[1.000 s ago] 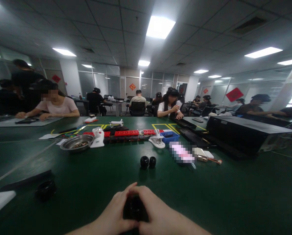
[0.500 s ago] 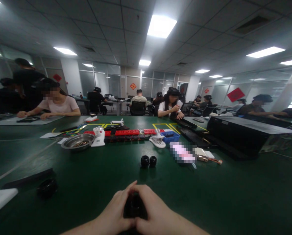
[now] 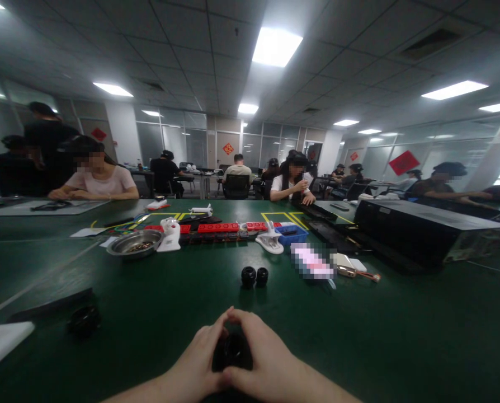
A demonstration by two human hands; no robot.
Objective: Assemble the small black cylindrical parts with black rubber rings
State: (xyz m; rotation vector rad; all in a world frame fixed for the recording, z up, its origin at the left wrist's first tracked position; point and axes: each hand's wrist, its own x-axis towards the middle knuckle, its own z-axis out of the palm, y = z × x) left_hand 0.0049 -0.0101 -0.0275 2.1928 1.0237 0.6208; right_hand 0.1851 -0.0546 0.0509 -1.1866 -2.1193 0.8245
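My left hand (image 3: 197, 358) and my right hand (image 3: 269, 361) meet at the near edge of the green table (image 3: 401, 336). Both curl round a small black object (image 3: 232, 354) held between them; only its dark middle shows between the fingers. The fingertips of both hands touch above it. Two small black round parts (image 3: 254, 276) stand side by side on the table a short way beyond my hands.
A black ring-shaped part (image 3: 83, 321) and a black strip (image 3: 51, 305) lie at the left, beside a white sheet (image 3: 2, 341). Farther off are a metal bowl (image 3: 135, 244), red blocks (image 3: 216, 227), a blue tray (image 3: 291, 234), white clamps and a large black case (image 3: 418, 232). Several people sit at tables beyond.
My hands stay closed round the black object and have barely shifted. The person at the far left table drew their arms in.
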